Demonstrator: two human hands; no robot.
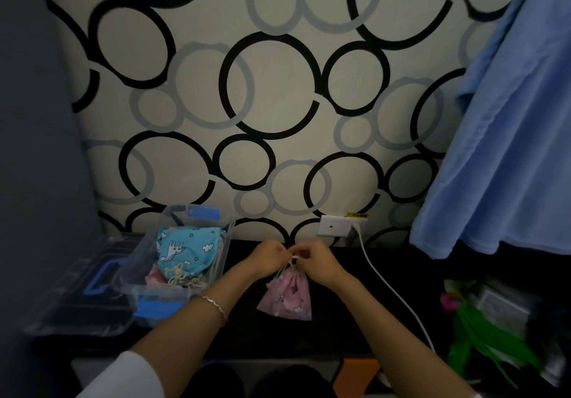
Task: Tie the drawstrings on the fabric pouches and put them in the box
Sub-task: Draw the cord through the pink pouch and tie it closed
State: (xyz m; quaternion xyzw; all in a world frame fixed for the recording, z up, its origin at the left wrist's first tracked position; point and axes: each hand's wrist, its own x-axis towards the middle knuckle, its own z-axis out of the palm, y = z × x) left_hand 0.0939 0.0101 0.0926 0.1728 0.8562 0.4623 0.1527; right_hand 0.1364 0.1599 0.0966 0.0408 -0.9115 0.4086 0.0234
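A pink patterned pouch [287, 297] lies on the dark table top, its gathered neck pointing away from me. My left hand [268, 258] and my right hand [318, 263] meet just above that neck, each pinching the pale drawstring [295, 257] between fingertips. To the left stands a clear plastic box [136, 271] holding a blue cartoon-print pouch [185, 251] and other pouches with tied cords beneath it.
The box's clear lid [77, 305] with blue clips lies at the far left. A white cable [392, 292] runs from a wall socket [335, 226] down the right side. Blue cloth [500, 150] hangs at the right; green and pink items [472, 336] sit below it.
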